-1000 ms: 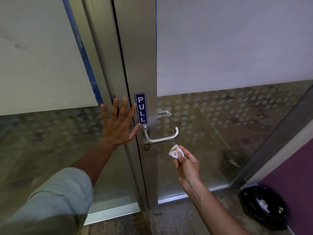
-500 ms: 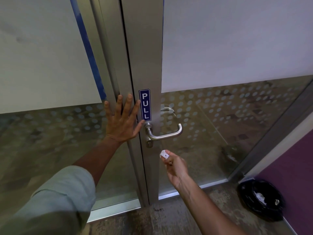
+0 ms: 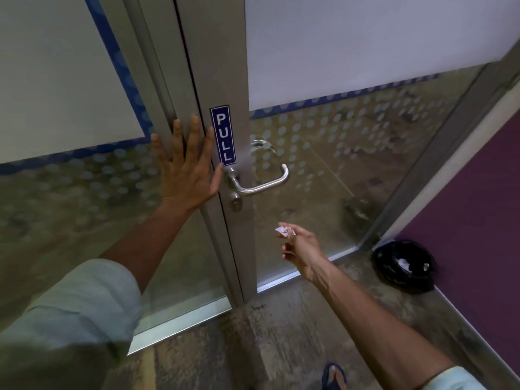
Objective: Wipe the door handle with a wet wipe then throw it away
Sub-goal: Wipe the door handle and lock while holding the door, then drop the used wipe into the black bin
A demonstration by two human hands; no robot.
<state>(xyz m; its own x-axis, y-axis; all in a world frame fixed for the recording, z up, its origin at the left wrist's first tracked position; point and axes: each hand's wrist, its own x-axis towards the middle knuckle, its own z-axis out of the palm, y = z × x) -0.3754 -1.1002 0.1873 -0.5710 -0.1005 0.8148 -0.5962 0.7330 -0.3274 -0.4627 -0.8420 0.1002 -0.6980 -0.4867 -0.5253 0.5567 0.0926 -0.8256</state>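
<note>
A silver lever door handle [image 3: 261,183] sits on the metal frame of a glass door, just under a blue PULL sticker [image 3: 223,135]. My left hand [image 3: 185,167] lies flat with spread fingers on the frame left of the handle. My right hand [image 3: 302,249] is below and to the right of the handle, apart from it, pinching a small crumpled white wet wipe [image 3: 282,230] in its fingertips. A black-lined bin [image 3: 402,266] stands on the floor at the right, with bits of white waste inside.
A purple wall [image 3: 464,220] runs along the right side behind the bin. The glass panels have frosted upper parts and a dotted band. My foot in a sandal [image 3: 334,377] shows at the bottom edge on the speckled floor.
My right hand has dropped away from the handle, down and to the right, still holding the wipe. My left hand stays on the frame. The view has tilted down a little.
</note>
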